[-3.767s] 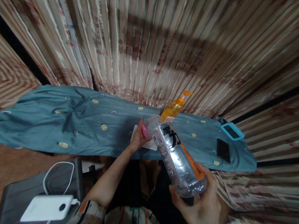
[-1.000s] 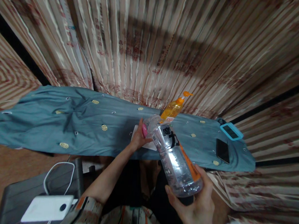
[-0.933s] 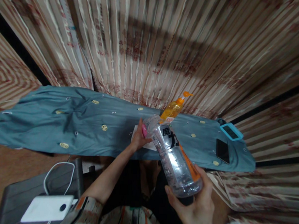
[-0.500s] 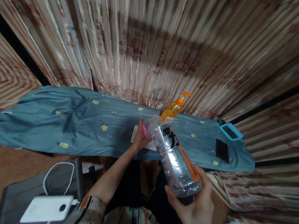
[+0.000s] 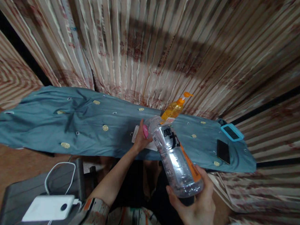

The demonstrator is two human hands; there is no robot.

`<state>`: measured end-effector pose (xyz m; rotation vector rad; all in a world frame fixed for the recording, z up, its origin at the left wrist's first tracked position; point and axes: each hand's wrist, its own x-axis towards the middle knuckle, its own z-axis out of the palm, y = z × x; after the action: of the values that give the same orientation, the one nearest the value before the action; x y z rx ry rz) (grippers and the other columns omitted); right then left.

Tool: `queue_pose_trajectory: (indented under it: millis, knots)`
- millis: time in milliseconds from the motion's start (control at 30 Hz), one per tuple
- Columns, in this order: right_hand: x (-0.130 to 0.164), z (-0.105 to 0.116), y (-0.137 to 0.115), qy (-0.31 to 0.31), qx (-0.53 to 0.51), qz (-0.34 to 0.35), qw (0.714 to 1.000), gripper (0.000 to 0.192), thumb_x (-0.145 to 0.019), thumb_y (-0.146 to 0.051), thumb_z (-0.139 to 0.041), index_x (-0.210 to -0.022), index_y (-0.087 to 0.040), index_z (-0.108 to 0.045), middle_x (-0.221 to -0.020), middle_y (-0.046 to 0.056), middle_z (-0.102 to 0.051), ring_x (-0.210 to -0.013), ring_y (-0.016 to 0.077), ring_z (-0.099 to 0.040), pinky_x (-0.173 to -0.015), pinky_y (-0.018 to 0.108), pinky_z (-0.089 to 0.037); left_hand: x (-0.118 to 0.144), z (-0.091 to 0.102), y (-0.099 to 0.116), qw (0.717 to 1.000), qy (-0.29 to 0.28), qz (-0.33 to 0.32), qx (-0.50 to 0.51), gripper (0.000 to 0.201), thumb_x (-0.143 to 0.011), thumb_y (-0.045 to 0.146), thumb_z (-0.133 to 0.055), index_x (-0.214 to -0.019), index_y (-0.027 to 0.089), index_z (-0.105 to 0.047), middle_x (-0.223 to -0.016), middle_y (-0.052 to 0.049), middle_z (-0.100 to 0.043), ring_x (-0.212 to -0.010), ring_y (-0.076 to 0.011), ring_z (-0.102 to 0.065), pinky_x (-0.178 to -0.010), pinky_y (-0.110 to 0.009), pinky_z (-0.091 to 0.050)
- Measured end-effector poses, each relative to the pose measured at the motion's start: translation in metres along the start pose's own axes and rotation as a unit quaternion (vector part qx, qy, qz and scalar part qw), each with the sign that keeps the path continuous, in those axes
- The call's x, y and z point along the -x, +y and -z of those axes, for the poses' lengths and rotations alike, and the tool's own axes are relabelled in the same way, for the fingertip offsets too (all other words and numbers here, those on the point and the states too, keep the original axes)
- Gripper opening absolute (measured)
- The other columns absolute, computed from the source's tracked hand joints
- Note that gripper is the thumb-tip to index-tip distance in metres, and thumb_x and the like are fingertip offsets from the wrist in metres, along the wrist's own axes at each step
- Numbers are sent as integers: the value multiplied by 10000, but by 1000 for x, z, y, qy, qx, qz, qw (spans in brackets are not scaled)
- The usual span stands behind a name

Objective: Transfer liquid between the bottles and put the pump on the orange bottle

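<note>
Clear plastic bottle (image 5: 176, 157) tilted over table edge, base cupped in right hand (image 5: 197, 206), fingers curled round it. Left hand (image 5: 140, 139) pinches pink object (image 5: 145, 131) at bottle mouth, above white paper (image 5: 151, 145) on blue cloth (image 5: 62, 120). Orange pump bottle (image 5: 174, 109) just behind.

Table under blue cloth (image 5: 86, 135) — pump bottle (image 5: 174, 109), two phones (image 5: 223, 151), white paper (image 5: 150, 145).

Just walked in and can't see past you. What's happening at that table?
A person tilts a clear plastic bottle, base in the right hand, its neck toward the left hand, which holds something pink over a white paper. An orange pump bottle and two phones sit on the blue cloth.
</note>
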<state>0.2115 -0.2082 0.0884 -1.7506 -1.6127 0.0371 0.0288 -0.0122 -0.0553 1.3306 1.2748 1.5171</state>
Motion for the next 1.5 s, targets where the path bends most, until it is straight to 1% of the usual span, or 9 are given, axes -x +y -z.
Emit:
queue_pose_trajectory:
  millis: [167, 267, 467, 633, 733, 867, 1033, 1233, 1500]
  knots:
    - [2, -3, 2, 3, -9, -11, 1000, 901, -662, -699, -702, -1376, -213, -444, -1262, 175, -653, -1030, 386, -713, -768, 479, -594, 0, 1, 0, 1000, -5, 2, -4, 1192, -606, 192, -839, -1546, 216, -106, -1601, -165, -289, -1501, -325, -296, -1267, -511, -214]
    - [2, -3, 4, 9, -1, -8, 1000, 920, -644, -710, -708, -1374, -214, -450, -1270, 182, -649, -1042, 397, -709, -750, 479, -599, 0, 1, 0, 1000, -6, 3, -6, 1200, -597, 194, -841, -1542, 211, -102, -1605, -171, -279, -1493, -317, -312, -1267, -499, -218]
    - [-3, 1, 2, 5, 19, 16, 1000, 890, -666, -696, -693, -1347, -173, -458, -1213, 213, -665, -988, 410, -724, -716, 494, -605, 0, 2, 3, 1000, -11, 1, -17, 1175, -607, 178, -816, -1538, 146, -99, -1605, -206, -261, -1497, -327, -294, -1268, -481, -217]
    - [-4, 0, 3, 8, 20, 23, 1000, 893, -679, -684, -694, -1368, -173, -446, -1211, 211, -671, -1005, 409, -722, -733, 495, -608, 0, 1, 2, 1000, -5, -1, -23, 1186, -599, 176, -827, -1540, 186, -105, -1589, -176, -312, -1460, -317, -370, -1249, -467, -272]
    - [-5, 0, 4, 9, 24, 39, 999, 886, -689, -676, -692, -1367, -163, -445, -1209, 216, -669, -992, 398, -728, -724, 479, -612, 0, 1, 1, 1000, -10, -1, -15, 1183, -614, 178, -821, -1543, 198, -87, -1565, -173, -353, -1448, -319, -387, -1247, -499, -264]
    - [-7, 2, 3, 10, 29, 63, 998, 856, -714, -658, -679, -1351, -132, -453, -1136, 219, -692, -926, 375, -746, -664, 434, -614, 0, 1, 1, 1000, -13, 3, -20, 1184, -619, 181, -828, -1540, 167, -85, -1566, -202, -338, -1458, -332, -363, -1248, -503, -252]
    - [-6, 1, 2, 12, 22, 45, 999, 868, -712, -656, -683, -1383, -163, -436, -1224, 197, -658, -1026, 370, -718, -751, 445, -607, 0, 1, 3, 1000, -13, 0, -19, 1165, -631, 144, -814, -1535, 156, -80, -1559, -203, -348, -1472, -321, -342, -1258, -502, -226]
    - [-5, 2, 1, 5, 23, 30, 999, 865, -711, -674, -671, -1380, -178, -436, -1235, 180, -645, -1017, 354, -711, -746, 430, -594, 0, 1, 1, 1000, -8, 2, -22, 1172, -610, 169, -826, -1538, 197, -110, -1594, -178, -295, -1499, -312, -295, -1267, -495, -203]
    - [-7, 2, 1, -9, 22, 16, 1000, 884, -691, -681, -689, -1380, -188, -437, -1234, 177, -648, -1000, 358, -713, -723, 435, -588, 0, 2, 2, 1000, -12, 6, -13, 1175, -625, 217, -822, -1545, 227, -91, -1541, -156, -388, -1486, -299, -326, -1261, -517, -209]
